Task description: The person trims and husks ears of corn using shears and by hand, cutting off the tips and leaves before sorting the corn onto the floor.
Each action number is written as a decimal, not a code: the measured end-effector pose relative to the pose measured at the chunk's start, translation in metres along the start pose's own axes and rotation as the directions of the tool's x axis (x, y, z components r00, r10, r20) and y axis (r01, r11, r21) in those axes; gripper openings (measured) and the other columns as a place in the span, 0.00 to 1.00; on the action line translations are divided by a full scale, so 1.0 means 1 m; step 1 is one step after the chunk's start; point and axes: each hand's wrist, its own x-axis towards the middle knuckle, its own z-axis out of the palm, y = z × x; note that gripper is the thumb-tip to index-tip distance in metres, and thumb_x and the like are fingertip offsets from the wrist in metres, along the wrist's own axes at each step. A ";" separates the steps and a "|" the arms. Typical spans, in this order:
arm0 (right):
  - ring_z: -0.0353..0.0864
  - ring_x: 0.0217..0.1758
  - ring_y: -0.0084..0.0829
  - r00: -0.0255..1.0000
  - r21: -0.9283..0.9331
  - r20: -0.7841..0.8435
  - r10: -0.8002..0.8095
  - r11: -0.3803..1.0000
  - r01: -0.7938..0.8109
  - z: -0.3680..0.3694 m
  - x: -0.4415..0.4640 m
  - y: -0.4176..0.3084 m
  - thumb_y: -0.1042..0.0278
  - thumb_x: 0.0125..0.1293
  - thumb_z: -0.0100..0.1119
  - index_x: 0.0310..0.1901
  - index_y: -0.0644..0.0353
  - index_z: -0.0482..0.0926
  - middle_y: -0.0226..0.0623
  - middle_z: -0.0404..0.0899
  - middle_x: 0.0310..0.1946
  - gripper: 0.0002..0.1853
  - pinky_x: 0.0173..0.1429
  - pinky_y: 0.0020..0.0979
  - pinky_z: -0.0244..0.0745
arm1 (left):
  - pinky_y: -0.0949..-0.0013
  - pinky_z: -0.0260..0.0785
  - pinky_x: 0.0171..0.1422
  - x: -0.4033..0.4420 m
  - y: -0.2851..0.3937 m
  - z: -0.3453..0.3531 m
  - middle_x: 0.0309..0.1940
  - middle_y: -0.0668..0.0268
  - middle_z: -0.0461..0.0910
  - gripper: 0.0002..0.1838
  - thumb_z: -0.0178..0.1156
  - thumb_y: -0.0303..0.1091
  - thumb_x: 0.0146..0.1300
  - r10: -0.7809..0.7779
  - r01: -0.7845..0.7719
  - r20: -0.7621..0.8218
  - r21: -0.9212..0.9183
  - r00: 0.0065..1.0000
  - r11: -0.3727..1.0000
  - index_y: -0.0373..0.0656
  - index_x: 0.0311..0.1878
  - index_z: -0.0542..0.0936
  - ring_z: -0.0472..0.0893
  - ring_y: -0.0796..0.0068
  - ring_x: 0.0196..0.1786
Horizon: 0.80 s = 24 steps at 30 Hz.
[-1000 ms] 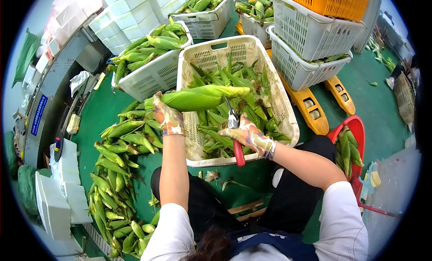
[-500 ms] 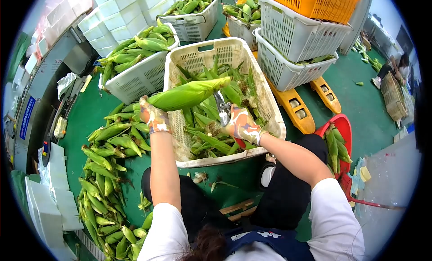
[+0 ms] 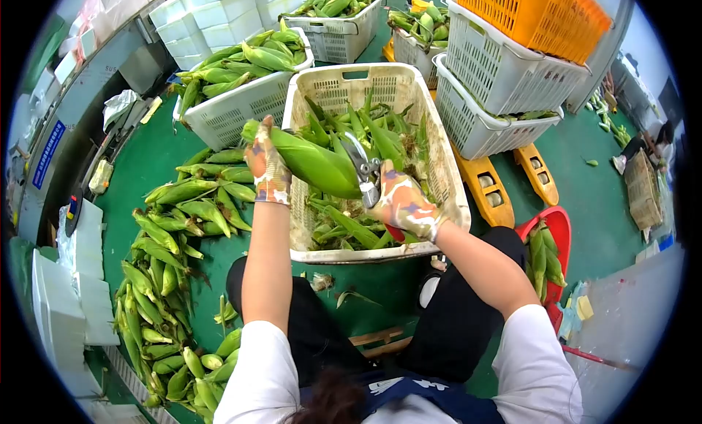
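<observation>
- Corn ear (image 3: 318, 164), leafy green, fills our left hand (image 3: 269, 162); red-handled metal pruners (image 3: 369, 184), our right hand (image 3: 406, 202).
- Loose green leaves (image 3: 351, 223) below suggest finished cuts; leafy ears (image 3: 157, 250) leftward seem pending.

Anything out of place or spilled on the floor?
Yes, minor litter. Loose scraps lie on the green floor just outside the near side of the husk crate. A lone green piece lies right of the yellow forks, apart from any pile.
</observation>
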 end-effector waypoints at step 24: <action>0.75 0.36 0.36 0.627 -0.137 -0.644 -0.439 0.872 0.470 0.019 0.031 0.009 0.59 0.50 0.62 0.50 0.62 0.65 0.37 0.75 0.36 0.28 0.41 0.36 0.71 | 0.62 0.71 0.40 -0.040 0.011 -0.057 0.31 0.63 0.76 0.15 0.48 0.45 0.62 -0.155 0.109 -0.064 -0.453 0.986 0.885 0.42 0.37 0.71 0.77 0.65 0.34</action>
